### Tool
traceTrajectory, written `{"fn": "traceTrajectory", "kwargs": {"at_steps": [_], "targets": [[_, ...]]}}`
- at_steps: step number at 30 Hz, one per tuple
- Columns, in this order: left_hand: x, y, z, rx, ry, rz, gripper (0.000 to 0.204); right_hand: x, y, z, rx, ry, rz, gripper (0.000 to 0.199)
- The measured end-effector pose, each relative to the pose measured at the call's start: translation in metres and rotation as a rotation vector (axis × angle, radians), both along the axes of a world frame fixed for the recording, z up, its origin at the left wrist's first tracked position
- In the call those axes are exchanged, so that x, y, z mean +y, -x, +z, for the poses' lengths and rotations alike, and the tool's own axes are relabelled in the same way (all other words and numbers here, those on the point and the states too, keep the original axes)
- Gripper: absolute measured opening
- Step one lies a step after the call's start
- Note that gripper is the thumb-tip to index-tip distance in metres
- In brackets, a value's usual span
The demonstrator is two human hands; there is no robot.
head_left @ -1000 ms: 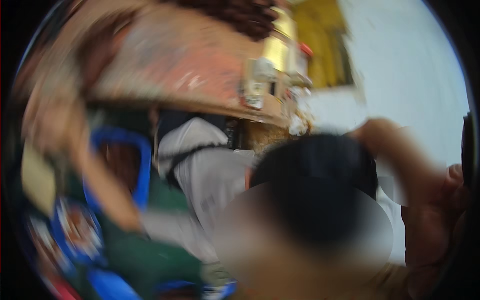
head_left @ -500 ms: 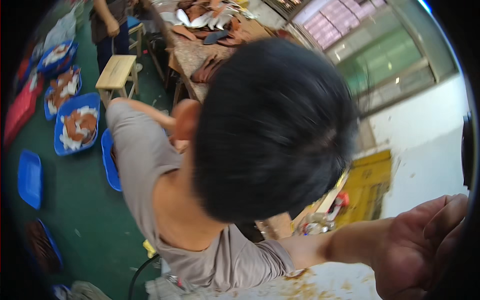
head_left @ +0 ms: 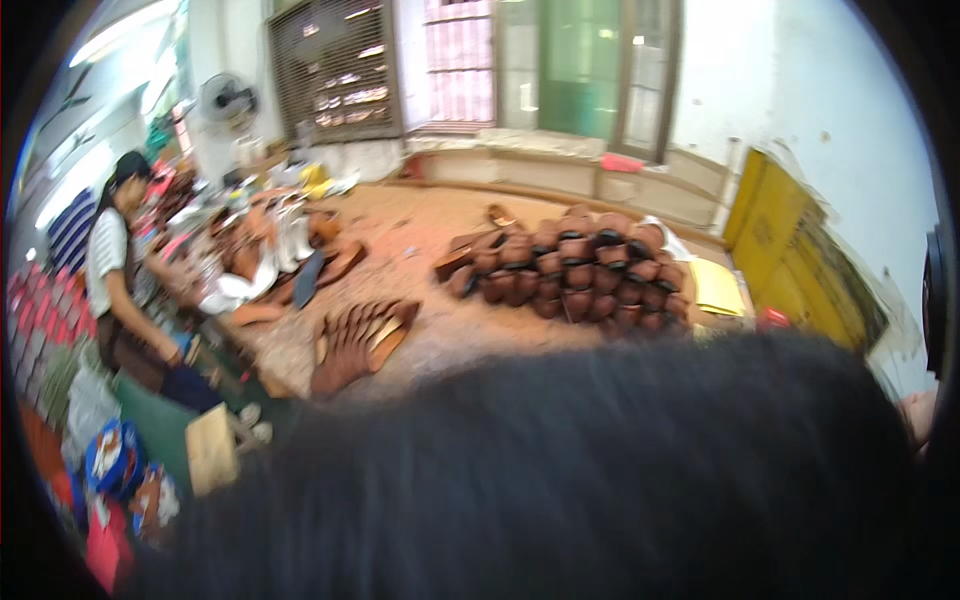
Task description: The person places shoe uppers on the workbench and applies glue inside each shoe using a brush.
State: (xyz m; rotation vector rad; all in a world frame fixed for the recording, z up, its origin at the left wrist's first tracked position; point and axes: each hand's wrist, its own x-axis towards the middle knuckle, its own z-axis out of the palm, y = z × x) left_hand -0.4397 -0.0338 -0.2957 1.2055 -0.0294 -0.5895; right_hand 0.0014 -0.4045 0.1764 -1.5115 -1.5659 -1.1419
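A head of dark hair (head_left: 520, 470) fills the lower part of the view and hides whatever is below it. At the right edge shows a sliver of skin (head_left: 916, 414), apparently part of a hand; its fingers are out of sight and I cannot tell for sure whose it is. My left hand does not show. Beyond the hair lies a worktable (head_left: 420, 235). On it are a stacked pile of brown leather shoes or shoe parts (head_left: 575, 270) and a fanned row of brown leather pieces (head_left: 360, 340).
Loose brown, white and dark cut pieces (head_left: 270, 250) cover the table's far left. Yellow sheets (head_left: 716, 288) lie right of the pile, near a yellow board (head_left: 800, 250). A person in a cap (head_left: 125, 270) stands at the left. A wooden stool (head_left: 211, 450) and blue tubs (head_left: 113, 455) are on the floor.
The view has swung up from the floor to the table, windows and wall. The grey-shirted body and outstretched arm have left view. The hand at right has shrunk to a sliver.
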Motion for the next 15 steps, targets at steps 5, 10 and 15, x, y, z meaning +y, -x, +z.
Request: {"fn": "traceTrajectory", "kwargs": {"at_steps": [5, 10, 15], "targets": [[0.126, -0.115, -0.044, 0.226, -0.370, -0.325, 0.032, 0.033, -0.044, -0.041, -0.008, -0.033, -0.202, 0.031], [0.098, -0.172, 0.093, 0.239, -0.719, -0.093, 0.041, 0.036, -0.081, -0.057, 0.086, 0.009, -0.319, 0.029], [0.105, -0.238, 0.128, -0.114, -0.823, 0.671, 0.021, 0.060, -0.087, -0.082, 0.127, 0.020, -0.274, 0.028]]}}
